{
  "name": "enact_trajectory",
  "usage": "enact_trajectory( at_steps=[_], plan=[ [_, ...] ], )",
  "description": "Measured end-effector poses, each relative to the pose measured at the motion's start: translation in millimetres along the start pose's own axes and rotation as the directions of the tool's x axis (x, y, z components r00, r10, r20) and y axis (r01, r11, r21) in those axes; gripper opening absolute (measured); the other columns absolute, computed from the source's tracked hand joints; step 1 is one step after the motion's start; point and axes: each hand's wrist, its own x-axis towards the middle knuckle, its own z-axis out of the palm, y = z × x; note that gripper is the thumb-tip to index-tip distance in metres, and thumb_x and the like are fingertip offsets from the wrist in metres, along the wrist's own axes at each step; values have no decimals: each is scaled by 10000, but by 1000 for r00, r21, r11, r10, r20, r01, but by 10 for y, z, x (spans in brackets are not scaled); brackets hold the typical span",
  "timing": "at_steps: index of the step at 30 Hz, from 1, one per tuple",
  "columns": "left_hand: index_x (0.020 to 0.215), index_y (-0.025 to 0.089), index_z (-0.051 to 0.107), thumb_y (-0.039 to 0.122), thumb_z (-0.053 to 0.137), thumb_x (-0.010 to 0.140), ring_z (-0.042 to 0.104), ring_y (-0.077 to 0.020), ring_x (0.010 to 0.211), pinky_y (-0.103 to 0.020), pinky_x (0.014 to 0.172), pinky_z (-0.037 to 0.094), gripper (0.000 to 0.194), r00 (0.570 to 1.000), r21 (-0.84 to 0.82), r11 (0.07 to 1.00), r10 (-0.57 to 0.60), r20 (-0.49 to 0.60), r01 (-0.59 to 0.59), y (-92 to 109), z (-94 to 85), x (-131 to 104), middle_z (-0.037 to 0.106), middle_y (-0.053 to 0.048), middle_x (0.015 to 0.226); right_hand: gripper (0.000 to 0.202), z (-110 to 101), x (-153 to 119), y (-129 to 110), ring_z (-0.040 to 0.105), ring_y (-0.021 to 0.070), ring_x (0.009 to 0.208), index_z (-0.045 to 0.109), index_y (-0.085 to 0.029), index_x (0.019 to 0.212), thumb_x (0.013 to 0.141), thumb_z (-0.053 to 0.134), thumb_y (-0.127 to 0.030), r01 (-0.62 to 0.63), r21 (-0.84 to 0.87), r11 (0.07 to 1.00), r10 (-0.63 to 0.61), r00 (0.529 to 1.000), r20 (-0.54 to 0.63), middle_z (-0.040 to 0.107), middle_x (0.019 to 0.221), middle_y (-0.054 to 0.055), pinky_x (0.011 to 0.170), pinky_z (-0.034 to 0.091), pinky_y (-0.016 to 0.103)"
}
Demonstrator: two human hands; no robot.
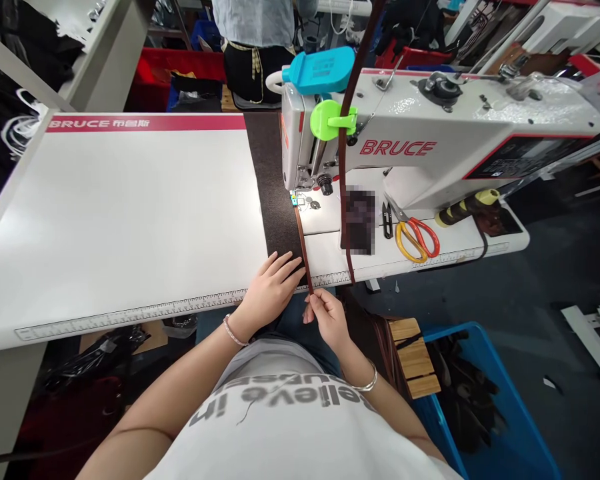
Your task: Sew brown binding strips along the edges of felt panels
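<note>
A long dark brown fabric strip (269,170) lies across the white table, its right edge beneath the needle area of the sewing machine (400,127). My left hand (273,288) rests flat on the near end of this fabric, fingers stretched out. A narrow reddish-brown binding tape (303,243) runs along the fabric's right edge up to the presser foot (295,199). At the table's front edge, my right hand (329,317) pinches the tape between thumb and fingers. Another length of brown tape hangs in front of the machine head.
Scissors (417,240) with orange and yellow handles, black thread snips (387,221) and a dark thread cone (467,207) lie right of the needle. A blue bin (505,380) with dark pieces stands by a wooden stool (414,357). Across the table is another person (255,40).
</note>
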Motion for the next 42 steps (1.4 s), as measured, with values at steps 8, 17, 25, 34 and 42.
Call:
enact_trajectory(
  at_steps=[8, 17, 25, 34, 42],
  plan=[
    [1247, 151, 592, 160, 438, 937, 425, -276, 1327, -507, 1132, 343, 346, 1000, -1, 1000, -9, 5, 9, -2, -14, -5, 562, -94, 1342, 303, -2, 36, -1, 539, 126, 468, 568, -194, 811, 933, 504, -465, -11, -54, 998, 9, 999, -42, 497, 489, -53, 539, 470, 263],
    [1241, 150, 593, 173, 443, 941, 423, -271, 1331, -502, 1136, 338, 336, 1000, -10, 1000, -18, -8, 18, -9, -4, -5, 565, -89, 1341, 293, 14, 35, 3, 541, 132, 485, 579, -197, 825, 936, 498, -456, -8, -93, 996, 4, 999, -42, 513, 500, -44, 556, 477, 267],
    [1241, 140, 588, 189, 448, 945, 419, -274, 1334, -498, 1142, 330, 332, 1000, -15, 1000, -19, -16, 19, -12, -13, 2, 558, -84, 1351, 312, 16, 43, 4, 541, 136, 496, 583, -193, 822, 940, 487, -465, -3, -130, 992, -3, 999, -44, 526, 508, -35, 563, 468, 268],
    [1246, 146, 585, 187, 461, 937, 411, -269, 1345, -503, 1146, 326, 335, 998, -37, 999, -37, -42, 35, -12, 33, -4, 558, -82, 1354, 311, 16, 54, 21, 534, 138, 497, 584, -197, 816, 943, 482, -461, -6, -148, 989, 0, 999, -41, 528, 508, -33, 564, 461, 267],
    [1346, 138, 501, 186, 451, 934, 408, -268, 1344, -496, 1151, 313, 417, 999, -4, 999, -43, -29, 43, 13, 43, -5, 545, -86, 1368, 307, 11, 66, 31, 541, 138, 505, 611, -188, 868, 941, 484, -457, -8, -158, 987, 1, 999, -48, 542, 518, -29, 568, 456, 264]
  ],
)
